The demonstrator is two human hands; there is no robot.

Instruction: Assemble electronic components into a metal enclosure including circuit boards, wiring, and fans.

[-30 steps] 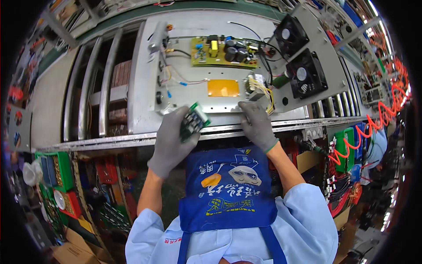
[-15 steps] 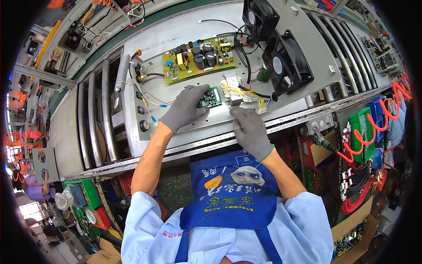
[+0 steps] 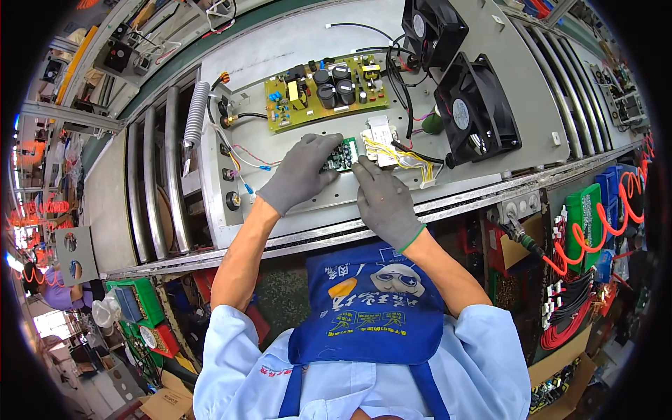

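Observation:
A small green circuit board (image 3: 344,155) lies low over the grey metal chassis (image 3: 308,203), near its front edge. My left hand (image 3: 301,173), in a grey glove, is closed on the board's left side, thumb and fingers around it. From the right, my gloved right hand (image 3: 389,204) meets the board's right edge with its fingertips, fingers pressed together. Just right of the board sits a transformer (image 3: 380,133) with yellow wires. Behind it a larger yellow-green circuit board (image 3: 325,94) carries several black capacitors. The glove hides part of the small board.
Two black fans (image 3: 476,112) stand on the chassis's right side panel. Metal rollers (image 3: 173,168) run to the left and right of the chassis. A coiled orange air hose (image 3: 584,241) hangs at the right, near a green parts bin (image 3: 583,213). Loose wires cross the chassis.
My right hand has moved left, from beside the transformer to the small board's right edge. My left hand stays at the board. The view has shifted slightly.

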